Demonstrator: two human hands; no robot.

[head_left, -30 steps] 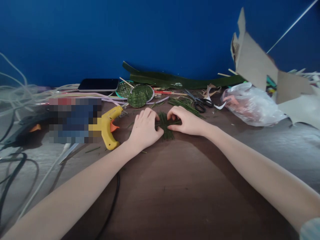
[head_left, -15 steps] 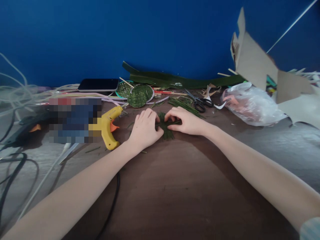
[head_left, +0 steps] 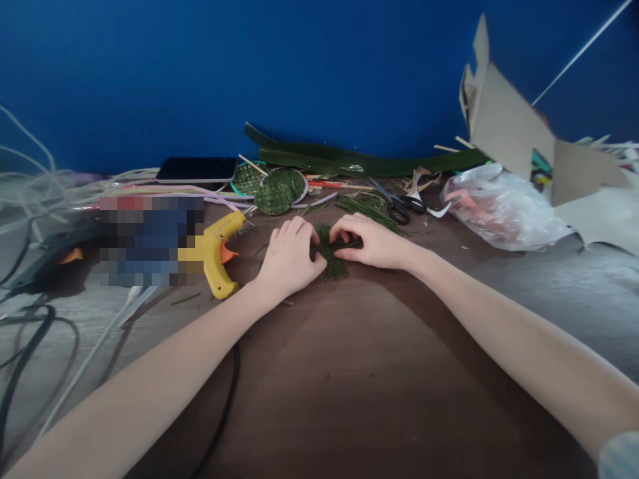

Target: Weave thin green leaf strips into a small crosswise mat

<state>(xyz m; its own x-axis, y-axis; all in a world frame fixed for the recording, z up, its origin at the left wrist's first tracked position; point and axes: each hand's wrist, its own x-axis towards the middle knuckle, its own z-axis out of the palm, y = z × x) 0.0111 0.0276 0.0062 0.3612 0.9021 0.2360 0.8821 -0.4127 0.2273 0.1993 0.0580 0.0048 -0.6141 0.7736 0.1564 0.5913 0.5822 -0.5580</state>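
A small piece of woven green leaf strips (head_left: 328, 251) lies on the brown table, its loose ends fanning out toward me. My left hand (head_left: 292, 255) grips its left side, thumb in front and fingers curled behind. From the right, my right hand (head_left: 370, 243) pinches the strips between thumb and fingers. Both hands hide much of the weave. Just behind my right hand rests a bundle of cut green strips (head_left: 372, 209). Further back, a round woven leaf disc (head_left: 275, 191) leans over another disc in a teal ring (head_left: 247, 178).
To the left are a yellow glue gun (head_left: 217, 256), a black tool (head_left: 54, 256), cables and a phone (head_left: 197, 169). Black-handled scissors (head_left: 398, 209) lie behind my right hand. A long green leaf (head_left: 359, 161) runs along the blue wall. A plastic bag (head_left: 504, 209) and cardboard (head_left: 514, 120) stand right.
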